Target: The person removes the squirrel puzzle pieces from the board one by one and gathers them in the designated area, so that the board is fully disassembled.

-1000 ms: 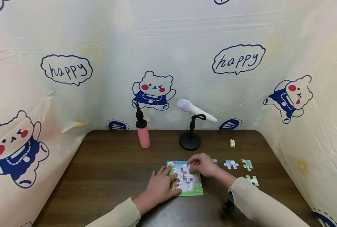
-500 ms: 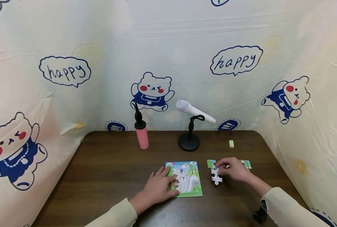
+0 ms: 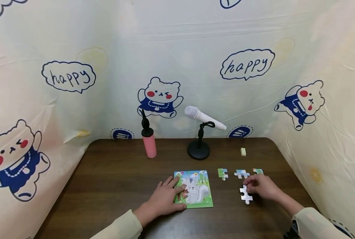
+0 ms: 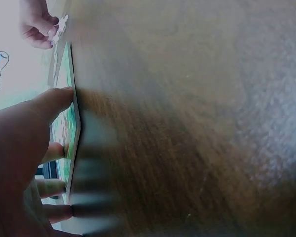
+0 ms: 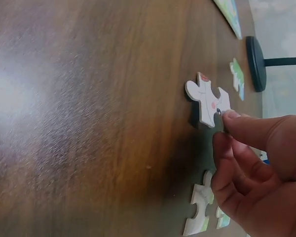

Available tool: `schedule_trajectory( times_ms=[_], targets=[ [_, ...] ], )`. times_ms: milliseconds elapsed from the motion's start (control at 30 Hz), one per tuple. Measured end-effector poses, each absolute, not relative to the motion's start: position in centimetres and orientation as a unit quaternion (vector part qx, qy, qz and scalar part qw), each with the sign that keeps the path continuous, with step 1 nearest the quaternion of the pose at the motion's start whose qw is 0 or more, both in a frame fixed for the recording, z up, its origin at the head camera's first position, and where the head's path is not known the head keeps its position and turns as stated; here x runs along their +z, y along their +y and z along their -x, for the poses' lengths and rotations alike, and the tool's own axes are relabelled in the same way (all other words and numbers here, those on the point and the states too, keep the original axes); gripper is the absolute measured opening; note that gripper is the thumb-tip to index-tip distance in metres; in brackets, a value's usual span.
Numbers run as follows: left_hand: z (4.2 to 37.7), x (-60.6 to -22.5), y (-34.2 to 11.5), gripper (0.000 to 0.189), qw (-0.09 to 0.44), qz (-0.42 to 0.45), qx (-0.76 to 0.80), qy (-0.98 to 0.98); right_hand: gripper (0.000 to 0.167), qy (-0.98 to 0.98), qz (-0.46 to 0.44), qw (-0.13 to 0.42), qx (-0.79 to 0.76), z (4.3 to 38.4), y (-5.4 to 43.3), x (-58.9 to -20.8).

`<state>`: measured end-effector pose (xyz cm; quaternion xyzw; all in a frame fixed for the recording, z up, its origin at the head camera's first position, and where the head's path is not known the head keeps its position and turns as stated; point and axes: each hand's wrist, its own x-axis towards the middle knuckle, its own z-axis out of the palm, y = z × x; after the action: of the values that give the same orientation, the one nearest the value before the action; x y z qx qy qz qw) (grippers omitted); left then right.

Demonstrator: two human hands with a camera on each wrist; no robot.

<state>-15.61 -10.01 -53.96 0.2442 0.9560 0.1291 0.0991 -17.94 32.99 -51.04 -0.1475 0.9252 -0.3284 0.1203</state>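
Pinching one piece (image 3: 247,196).
Our right hand (image 3: 262,187) is holding it above the table (image 3: 105,176), toward the right edge; our left hand (image 3: 164,199) is resting, fingers extended, on the board's (image 3: 196,194) left edge. Best carrying the piece level, clearing the loose pieces (image 3: 241,173).

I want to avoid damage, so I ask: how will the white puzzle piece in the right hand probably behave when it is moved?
The puzzle piece looks stiff, as it shows no sag although the right hand pinches only one edge. It is probably light, being small and thin. Its rounded knob juts out, so it might bend if pressed hard.
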Motion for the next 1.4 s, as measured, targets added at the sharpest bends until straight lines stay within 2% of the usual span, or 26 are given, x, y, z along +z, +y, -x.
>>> schedule_trajectory(
  times_ms=[267,1000,1200,1400],
  targets=[
    [15.6,-54.0,-10.0,0.079,0.109,-0.237,0.14,0.955,0.009,0.947,0.136,0.088,-0.276,18.4,33.0,-51.2],
    [16.0,-54.4,-11.2,0.081,0.089,-0.274,0.121,0.95,0.011,0.957,0.118,0.07,-0.257,18.3,31.7,-51.3],
    [16.2,-53.9,-11.5,0.076,0.093,-0.275,0.142,0.946,0.008,0.955,0.111,0.093,-0.259,18.4,31.6,-51.0],
    [17.1,-53.6,-12.3,0.071,0.079,-0.267,0.165,0.946,0.008,0.952,0.122,0.109,-0.26,19.3,30.0,-48.9]
  ],
)
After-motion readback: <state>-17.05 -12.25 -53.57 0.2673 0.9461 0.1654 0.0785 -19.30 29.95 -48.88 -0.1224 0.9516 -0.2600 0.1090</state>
